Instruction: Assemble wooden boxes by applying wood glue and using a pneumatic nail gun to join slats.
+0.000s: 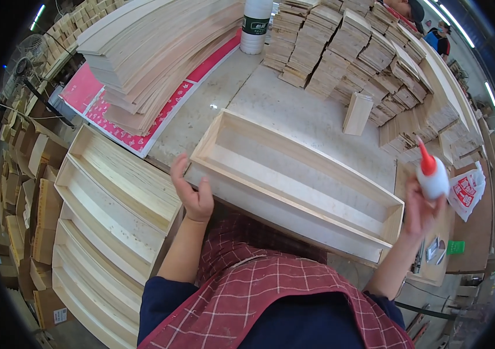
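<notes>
A long, narrow wooden frame [294, 200] lies on the table before me, and the tabletop shows through its middle. My left hand [194, 192] is beside the frame's left end, fingers apart and holding nothing. At the frame's right end, my right hand [421, 209] is wrapped round a white glue bottle [433, 181] with a red pointed nozzle. The bottle is upright, its nozzle pointing up and slightly left.
Thin wooden boards [148, 64] are piled on a pink sheet [160, 125] at back left. Stacked wooden strips [346, 52] fill the back right, near a large white bottle [255, 26]. Shallow wooden trays [111, 218] stand at left. A plastic bag [467, 191] hangs at right.
</notes>
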Available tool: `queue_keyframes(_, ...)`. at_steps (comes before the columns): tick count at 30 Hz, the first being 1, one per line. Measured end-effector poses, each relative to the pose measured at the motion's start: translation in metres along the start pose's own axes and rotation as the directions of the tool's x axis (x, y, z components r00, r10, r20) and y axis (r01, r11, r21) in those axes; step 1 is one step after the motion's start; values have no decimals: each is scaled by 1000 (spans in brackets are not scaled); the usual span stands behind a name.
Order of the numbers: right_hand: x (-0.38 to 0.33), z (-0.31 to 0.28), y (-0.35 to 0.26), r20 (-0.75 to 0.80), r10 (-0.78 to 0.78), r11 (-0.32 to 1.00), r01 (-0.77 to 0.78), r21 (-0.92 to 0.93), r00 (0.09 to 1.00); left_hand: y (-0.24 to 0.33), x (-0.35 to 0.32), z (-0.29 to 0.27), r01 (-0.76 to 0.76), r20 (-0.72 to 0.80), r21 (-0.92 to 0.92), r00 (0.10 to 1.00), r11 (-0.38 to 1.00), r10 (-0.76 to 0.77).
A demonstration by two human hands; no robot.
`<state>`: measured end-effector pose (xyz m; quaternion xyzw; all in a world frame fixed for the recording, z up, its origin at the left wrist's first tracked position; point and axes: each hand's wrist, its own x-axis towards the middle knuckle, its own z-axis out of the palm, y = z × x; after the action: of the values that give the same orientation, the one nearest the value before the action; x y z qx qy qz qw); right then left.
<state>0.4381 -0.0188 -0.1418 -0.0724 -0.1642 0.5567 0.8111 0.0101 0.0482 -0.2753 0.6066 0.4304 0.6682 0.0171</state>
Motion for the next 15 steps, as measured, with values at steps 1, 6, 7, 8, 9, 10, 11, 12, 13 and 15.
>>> queue_keyframes(1,7,2,18,-25,26,994,-29,-110,999,-9,-3,-3,71,-14,27,997,997,-70)
queue_keyframes(6,27,19,127,-28,325,866,-309,-394,945,-44,-20,2,206,40,129,976,970,-213)
queue_keyframes(7,29,26,149,-20,332,832,-303,-466,943,-51,-25,5,263,44,83,963,961,-267)
queue_keyframes(8,33,33,170,-13,344,791,-298,-534,939,-54,-27,6,321,49,41,945,946,-322)
queue_keyframes(9,38,36,187,4,290,738,-221,-638,957,-54,-25,9,234,42,120,970,965,-240)
queue_keyframes(10,43,39,204,29,241,670,-145,-728,970,-52,-24,9,234,33,115,970,965,-239)
queue_keyframes(11,45,46,219,8,215,658,-139,-740,977,-50,-23,10,189,29,194,980,963,-199)
queue_keyframes(12,48,47,233,17,226,654,-139,-744,974,-50,-24,9,150,21,276,987,949,-162)
queue_keyframes(13,52,46,244,42,181,609,-78,-790,982,-49,-24,10,152,10,273,987,950,-160)
queue_keyframes(15,62,40,261,87,125,513,10,-858,988,-49,-25,12,139,-11,307,990,942,-143)
